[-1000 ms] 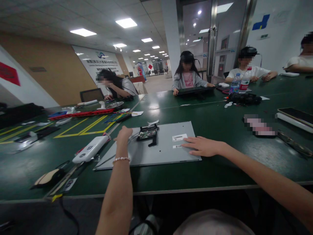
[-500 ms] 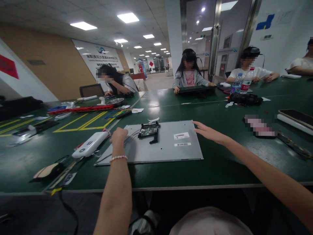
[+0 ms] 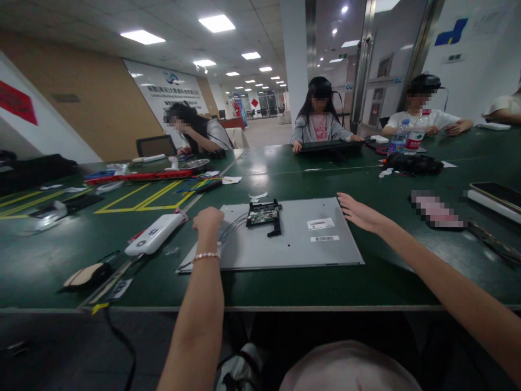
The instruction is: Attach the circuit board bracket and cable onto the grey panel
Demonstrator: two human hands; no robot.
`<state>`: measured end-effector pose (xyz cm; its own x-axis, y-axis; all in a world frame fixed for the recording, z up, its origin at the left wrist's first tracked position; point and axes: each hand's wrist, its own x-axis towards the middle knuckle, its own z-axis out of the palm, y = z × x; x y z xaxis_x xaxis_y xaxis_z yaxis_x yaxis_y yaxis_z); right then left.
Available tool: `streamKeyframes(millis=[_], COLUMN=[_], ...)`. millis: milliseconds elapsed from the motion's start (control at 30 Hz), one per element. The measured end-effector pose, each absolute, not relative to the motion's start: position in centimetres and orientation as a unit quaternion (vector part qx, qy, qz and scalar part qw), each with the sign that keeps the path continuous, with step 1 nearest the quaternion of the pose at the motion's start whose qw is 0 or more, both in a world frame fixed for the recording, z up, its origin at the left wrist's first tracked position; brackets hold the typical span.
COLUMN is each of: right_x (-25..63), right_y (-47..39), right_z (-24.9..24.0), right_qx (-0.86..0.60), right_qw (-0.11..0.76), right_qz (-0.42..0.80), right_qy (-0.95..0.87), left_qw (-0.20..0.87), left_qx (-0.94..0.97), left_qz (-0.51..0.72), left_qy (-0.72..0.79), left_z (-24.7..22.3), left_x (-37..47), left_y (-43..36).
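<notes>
Cables (image 3: 234, 225) look like the weak point: they run from the circuit board (image 3: 262, 216) across the grey metal-backed panel (image 3: 248, 255) towards the left hand (image 3: 208, 220), so a tug or lift on that side could strain their connection to the board. The panel lies flat on the green table (image 3: 285, 293), labels up, near the front edge. The left hand is curled at its far left corner; its fingertips are hidden, so I cannot tell whether it grips panel or cable. The right hand (image 3: 358, 212) has its fingers extended at the far right corner, clasping nothing, so the panel could swing if only the left side were pulled. The board and its black bracket (image 3: 274, 231) sit on top; if they are not fastened, which I cannot tell, tilting could make them slide. Sliding the panel leftwards could also knock the white handheld device (image 3: 157, 234) just beside it.
</notes>
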<state>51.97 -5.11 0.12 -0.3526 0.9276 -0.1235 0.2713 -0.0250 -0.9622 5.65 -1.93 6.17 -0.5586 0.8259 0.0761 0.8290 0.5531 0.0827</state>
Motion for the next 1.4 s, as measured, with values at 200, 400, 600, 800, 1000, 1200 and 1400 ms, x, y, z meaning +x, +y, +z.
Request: streamKeyframes(millis=[200,400,600,800,1000,1200,1400], right_x=[53.7,55.0,55.9,57.1,58.4,59.4,60.3], right_y=[-4.2,-3.6,-4.0,-3.9,-3.5,-3.3,-2.8], right_z=[-0.1,0.1,1.0,1.5,1.1,0.7,0.3], right_qx=[-0.501,-0.551,-0.582,-0.625,-0.661,-0.693,-0.703], right_qw=[0.327,0.311,0.302,0.288,0.249,0.19,0.15], right_qz=[0.529,0.483,0.444,0.411,0.306,0.204,0.169], right_qy=[-0.602,-0.605,-0.61,-0.598,-0.638,-0.665,-0.674], left_qw=[-0.03,-0.028,-0.021,-0.02,-0.016,-0.038,-0.05], left_qx=[-0.433,-0.461,-0.495,-0.527,-0.56,-0.613,-0.658], left_qz=[-0.007,0.011,0.029,0.036,0.057,0.087,0.106], left_qy=[-0.901,-0.887,-0.868,-0.849,-0.827,-0.784,-0.744], left_z=[5.6,5.0,4.7,4.6,4.9,5.4,5.8], left_x=[6.0,7.0,8.3,9.6,11.3,12.7,13.8], left_y=[-0.8,-0.4,-0.2,-0.3,-0.6,-1.0,-1.5])
